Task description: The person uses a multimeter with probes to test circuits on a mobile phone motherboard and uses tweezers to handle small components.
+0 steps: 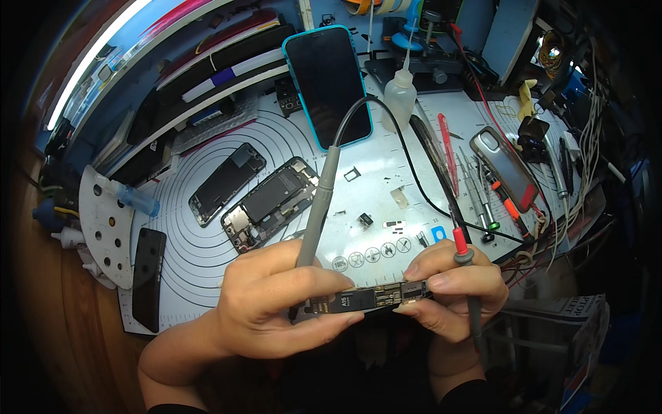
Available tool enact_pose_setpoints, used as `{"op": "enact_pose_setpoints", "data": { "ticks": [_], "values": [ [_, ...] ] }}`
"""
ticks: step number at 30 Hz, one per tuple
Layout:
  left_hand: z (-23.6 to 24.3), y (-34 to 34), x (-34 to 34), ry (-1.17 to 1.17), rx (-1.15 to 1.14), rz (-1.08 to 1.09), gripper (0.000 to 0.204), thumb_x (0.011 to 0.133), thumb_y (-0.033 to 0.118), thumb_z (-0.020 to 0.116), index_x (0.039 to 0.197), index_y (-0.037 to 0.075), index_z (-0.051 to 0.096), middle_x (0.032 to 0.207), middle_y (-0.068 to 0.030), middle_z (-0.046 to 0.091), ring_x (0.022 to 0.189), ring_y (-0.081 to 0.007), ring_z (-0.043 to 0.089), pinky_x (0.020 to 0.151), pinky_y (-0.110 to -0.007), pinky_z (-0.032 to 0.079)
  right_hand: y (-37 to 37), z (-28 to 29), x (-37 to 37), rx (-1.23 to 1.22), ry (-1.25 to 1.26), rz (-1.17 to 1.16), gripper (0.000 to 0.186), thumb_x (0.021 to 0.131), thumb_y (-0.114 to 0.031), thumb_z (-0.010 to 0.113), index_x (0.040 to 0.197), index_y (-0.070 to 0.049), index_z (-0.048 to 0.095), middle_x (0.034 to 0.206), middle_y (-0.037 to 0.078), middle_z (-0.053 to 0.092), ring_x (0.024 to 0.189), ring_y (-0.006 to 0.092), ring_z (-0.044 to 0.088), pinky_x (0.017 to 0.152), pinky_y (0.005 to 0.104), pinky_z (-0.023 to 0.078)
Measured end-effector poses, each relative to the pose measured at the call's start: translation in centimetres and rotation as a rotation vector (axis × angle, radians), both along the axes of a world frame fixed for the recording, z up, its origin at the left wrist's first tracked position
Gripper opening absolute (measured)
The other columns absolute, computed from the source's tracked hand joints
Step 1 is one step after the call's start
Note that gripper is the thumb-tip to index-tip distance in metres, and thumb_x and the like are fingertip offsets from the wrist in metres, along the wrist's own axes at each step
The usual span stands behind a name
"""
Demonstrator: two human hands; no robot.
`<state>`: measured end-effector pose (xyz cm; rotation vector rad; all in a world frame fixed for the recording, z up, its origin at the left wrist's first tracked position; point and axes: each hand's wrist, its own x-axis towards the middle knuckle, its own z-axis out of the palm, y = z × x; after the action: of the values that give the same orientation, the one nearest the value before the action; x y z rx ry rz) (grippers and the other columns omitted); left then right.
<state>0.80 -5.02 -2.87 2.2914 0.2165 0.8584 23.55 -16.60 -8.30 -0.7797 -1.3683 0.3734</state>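
Observation:
A long, narrow dark circuit board (365, 298) is held crosswise near the table's front edge. My left hand (269, 297) grips its left end and also holds an upright grey probe (318, 205), whose black cable arcs over to the right. My right hand (462, 286) pinches the board's right end, with a grey probe with a red top (460, 241) between its fingers. Both probes' lower tips are hard to make out. Beyond my hands lie an opened phone body (265, 200), a detached phone screen (219, 193) and small loose parts (365, 219).
A phone in a cyan case (327, 86) stands at the back, beside a squeeze bottle (397, 105). Screwdrivers (486, 193), tweezers and another phone (503, 165) lie on the right. A dark phone (148, 276) and a white holed holder (103, 234) are at left. Shelves and cables border the mat.

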Motion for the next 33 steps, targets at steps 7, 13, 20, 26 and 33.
{"op": "enact_pose_setpoints", "data": {
  "ticks": [7, 13, 20, 26, 33],
  "values": [
    [-0.26, 0.02, -0.06, 0.007, -0.001, 0.013, 0.031, 0.079, 0.009, 0.095, 0.103, -0.002, 0.079, 0.079, -0.008, 0.068, 0.064, -0.0146, 0.061, 0.053, -0.027, 0.042, 0.2, -0.27, 0.01, 0.013, -0.025, -0.019, 0.039, 0.083, -0.003, 0.093, 0.114, -0.006, 0.069, 0.092, 0.02, 0.078, 0.078, 0.0266, 0.077, 0.065, 0.0334, 0.059],
    [-0.19, 0.04, -0.06, 0.007, -0.006, 0.008, 0.032, 0.079, 0.009, 0.095, 0.104, -0.003, 0.079, 0.079, -0.0085, 0.069, 0.064, -0.0145, 0.061, 0.054, -0.027, 0.042, 0.22, -0.43, 0.06, 0.025, -0.027, -0.025, 0.039, 0.084, -0.003, 0.093, 0.114, -0.005, 0.069, 0.092, 0.02, 0.078, 0.078, 0.026, 0.077, 0.064, 0.0327, 0.059],
    [-0.08, -0.01, -0.12, 0.021, -0.013, 0.011, 0.031, 0.079, 0.009, 0.095, 0.103, -0.003, 0.08, 0.08, -0.0086, 0.069, 0.064, -0.0137, 0.061, 0.054, -0.027, 0.042, 0.32, -0.45, -0.11, 0.027, -0.009, -0.024, 0.038, 0.084, -0.002, 0.093, 0.113, -0.004, 0.069, 0.09, 0.02, 0.078, 0.077, 0.0257, 0.077, 0.064, 0.0322, 0.058],
    [-0.09, 0.04, -0.1, 0.023, -0.008, 0.005, 0.031, 0.079, 0.009, 0.095, 0.103, -0.003, 0.079, 0.081, -0.0092, 0.07, 0.064, -0.0143, 0.061, 0.054, -0.027, 0.043, 0.19, -0.28, 0.01, 0.017, -0.006, -0.001, 0.038, 0.084, -0.001, 0.092, 0.114, -0.004, 0.069, 0.09, 0.021, 0.078, 0.076, 0.026, 0.077, 0.064, 0.0323, 0.059],
    [-0.33, 0.04, -0.15, 0.018, -0.016, 0.001, 0.03, 0.08, 0.01, 0.094, 0.102, -0.003, 0.079, 0.081, -0.0104, 0.071, 0.064, -0.0153, 0.061, 0.054, -0.028, 0.043, 0.29, -0.36, -0.05, 0.018, 0.005, 0.0, 0.039, 0.082, 0.0, 0.093, 0.113, -0.003, 0.07, 0.089, 0.021, 0.078, 0.076, 0.0258, 0.077, 0.064, 0.0322, 0.059]
  ]
}}
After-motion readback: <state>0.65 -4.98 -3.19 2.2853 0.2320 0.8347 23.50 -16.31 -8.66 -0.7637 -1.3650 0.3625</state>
